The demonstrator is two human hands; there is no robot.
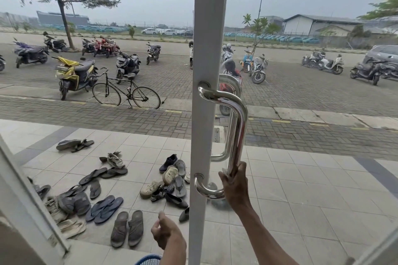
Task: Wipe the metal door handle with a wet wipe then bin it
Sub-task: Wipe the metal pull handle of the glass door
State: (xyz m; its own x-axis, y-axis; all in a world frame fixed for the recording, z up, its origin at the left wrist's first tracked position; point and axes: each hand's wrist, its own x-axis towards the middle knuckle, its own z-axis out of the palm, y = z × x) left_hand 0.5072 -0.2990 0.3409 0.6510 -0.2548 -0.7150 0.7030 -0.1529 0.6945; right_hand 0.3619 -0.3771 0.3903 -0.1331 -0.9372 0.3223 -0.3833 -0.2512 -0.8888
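A polished metal door handle (239, 118) is fixed upright on the white door frame (210, 28) in the middle of the view. My right hand (233, 180) is wrapped around the handle's lower part, just above its bottom bend. A small pale bit of the wet wipe (224, 171) shows between my fingers and the metal; the rest of the wipe is hidden under my palm. My left hand (167, 232) hangs low to the left of the door frame, fingers loosely curled, with nothing in it.
A blue mesh basket rim (148, 261) pokes in at the bottom edge. Several shoes and sandals (107, 202) lie scattered on the tiled porch outside. Beyond stand a bicycle (127, 92) and parked motorbikes (74, 75). A second white frame (28, 200) slants at the left.
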